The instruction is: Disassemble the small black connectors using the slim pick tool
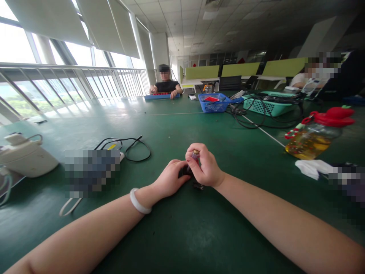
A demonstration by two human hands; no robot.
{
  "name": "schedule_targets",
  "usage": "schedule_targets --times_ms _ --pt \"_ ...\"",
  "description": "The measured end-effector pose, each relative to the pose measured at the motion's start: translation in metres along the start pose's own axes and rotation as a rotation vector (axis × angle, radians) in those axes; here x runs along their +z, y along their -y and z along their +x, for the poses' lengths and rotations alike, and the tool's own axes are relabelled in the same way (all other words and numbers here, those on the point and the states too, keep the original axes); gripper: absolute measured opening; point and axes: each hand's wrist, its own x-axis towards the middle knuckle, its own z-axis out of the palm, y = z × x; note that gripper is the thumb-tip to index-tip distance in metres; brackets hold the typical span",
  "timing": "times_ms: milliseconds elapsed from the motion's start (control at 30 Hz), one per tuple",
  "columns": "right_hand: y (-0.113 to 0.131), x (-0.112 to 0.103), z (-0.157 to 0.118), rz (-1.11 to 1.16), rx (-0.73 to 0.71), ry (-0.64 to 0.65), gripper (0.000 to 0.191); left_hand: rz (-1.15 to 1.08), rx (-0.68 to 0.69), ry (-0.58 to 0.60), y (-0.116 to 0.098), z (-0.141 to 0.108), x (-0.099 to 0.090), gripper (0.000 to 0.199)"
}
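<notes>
My left hand (pixel 172 177), with a pale bangle (pixel 139 201) at its wrist, curls around a small dark object (pixel 184 171) low over the green table. Most of that object is hidden by the fingers, so its kind does not show. Right against it, my right hand (pixel 207 165) is closed in a fist-like grip around a short rod with a brownish rounded end (pixel 195 153). The rod stands roughly upright, its lower part covered by the fingers. A small dark piece with shiny edges (pixel 199 186) shows just under the right hand; whether it joins the held object I cannot tell.
Cables (pixel 138 150) and a blurred-out item (pixel 94 171) lie left, beside a white jug-like container (pixel 27 156). At right stand a red-lidded bottle (pixel 310 140) and a white cloth (pixel 313 167). Farther back are a blue basket (pixel 213 106), a teal basket (pixel 268 108) and a seated person (pixel 167 85).
</notes>
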Motion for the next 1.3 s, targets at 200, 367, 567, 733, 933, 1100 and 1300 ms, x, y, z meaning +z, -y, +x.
schedule_targets --times_ms 200,367,567,733,933,1100,1300 --pt "-0.014 -0.005 -0.001 -0.012 0.067 -0.166 0.02 -0.002 -0.057 0.026 -0.005 -0.001 -0.003 0.041" --pt "-0.027 -0.002 -0.003 0.054 0.132 -0.176 0.02 0.007 -0.073 0.029 -0.006 -0.001 -0.004 0.042" --pt "-0.024 -0.002 -0.004 0.073 0.126 -0.182 0.019 0.011 -0.059 0.015 -0.004 -0.002 -0.003 0.042" --pt "-0.02 -0.002 -0.005 0.051 0.095 -0.091 0.019 0.007 -0.034 0.008 -0.002 -0.002 -0.001 0.042" --pt "-0.021 -0.001 -0.006 -0.018 0.103 0.007 0.016 0.002 -0.043 0.003 -0.005 -0.001 -0.003 0.039" --pt "-0.026 0.001 -0.005 0.03 0.236 -0.012 0.016 -0.032 -0.052 -0.005 -0.008 -0.001 -0.005 0.04" --pt "-0.033 0.003 -0.004 0.059 0.333 -0.049 0.019 -0.097 -0.072 -0.005 -0.007 -0.001 -0.005 0.04"
